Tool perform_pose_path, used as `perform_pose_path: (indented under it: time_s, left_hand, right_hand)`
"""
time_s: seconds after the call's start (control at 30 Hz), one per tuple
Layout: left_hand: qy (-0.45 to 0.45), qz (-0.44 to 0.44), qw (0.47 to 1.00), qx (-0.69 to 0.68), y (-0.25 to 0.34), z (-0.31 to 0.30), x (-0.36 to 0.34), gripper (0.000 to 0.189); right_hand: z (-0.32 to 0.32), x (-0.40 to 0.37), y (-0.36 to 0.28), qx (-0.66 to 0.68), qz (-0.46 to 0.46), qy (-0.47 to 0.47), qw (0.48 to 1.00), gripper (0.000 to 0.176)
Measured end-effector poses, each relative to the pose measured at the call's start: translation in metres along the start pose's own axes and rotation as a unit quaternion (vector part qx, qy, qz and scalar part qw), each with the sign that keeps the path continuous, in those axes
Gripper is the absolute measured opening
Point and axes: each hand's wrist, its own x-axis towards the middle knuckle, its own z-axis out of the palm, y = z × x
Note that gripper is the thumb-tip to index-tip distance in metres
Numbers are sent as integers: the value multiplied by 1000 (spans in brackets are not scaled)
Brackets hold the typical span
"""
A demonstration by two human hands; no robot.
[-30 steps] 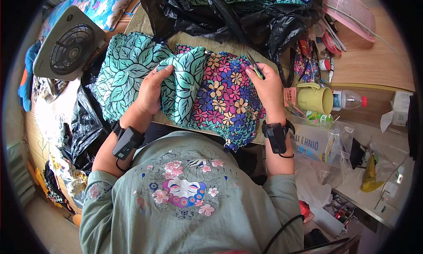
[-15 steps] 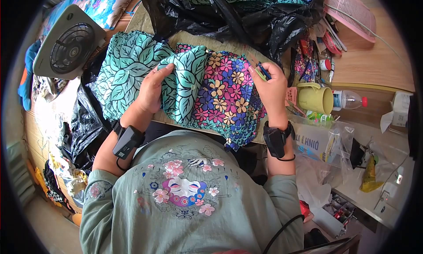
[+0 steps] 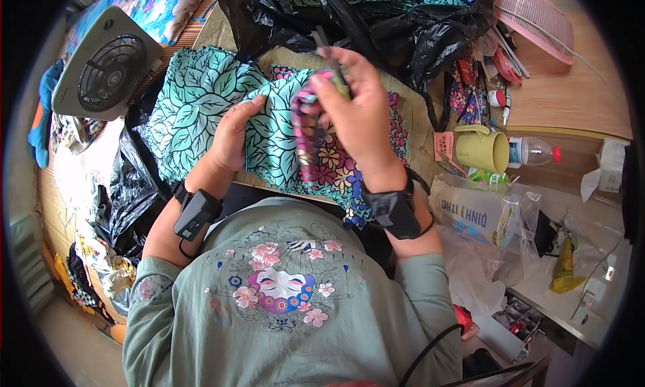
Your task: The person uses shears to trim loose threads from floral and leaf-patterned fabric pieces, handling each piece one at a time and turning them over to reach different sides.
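Note:
My left hand (image 3: 232, 135) is closed on the green leaf-print fabric (image 3: 191, 111), its thumb on top and its other fingers mostly hidden. In my right hand (image 3: 359, 111) is a lifted edge of the pink, blue and yellow flower-print fabric (image 3: 334, 160), folding over toward the leaf print. The same hand also keeps hold of what look like thread snips (image 3: 321, 39), their dark tips pointing up and away; motion smears them. Both fabrics lie side by side on the wooden table near my body.
Black plastic bags (image 3: 282, 24) with more printed fabric stand at the far edge. A grey fan (image 3: 107, 64) is at the left. To the right are a yellow mug (image 3: 480, 152), a plastic bottle (image 3: 537, 152), a pink basket (image 3: 537, 24) and a clear bag (image 3: 484, 209).
My right hand has moved left and away from me, lifting the flower-print fabric's right part and folding it leftward. More bare table shows at the right. My left hand stays in place.

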Motion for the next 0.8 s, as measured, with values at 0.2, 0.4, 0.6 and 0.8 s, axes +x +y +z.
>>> perform_pose_path:
  time_s: [0.2,0.4,0.6,0.8]
  left_hand:
    - [6,73,997,1,1,6,-9,36]
    - [13,32,997,76,-6,0,1,35]
    - [5,20,999,49,-7,-12,4,36]
    - [-48,14,999,-20,-5,-10,0,39]
  right_hand:
    - [11,-7,-6,14,102,-170,980,28]
    - [-36,-16,11,-120,46,-54,990,27]
    - [-33,-48,25,-242,24,-98,965,22]
    - [-13,-56,14,-248,-28,-265,931,26]
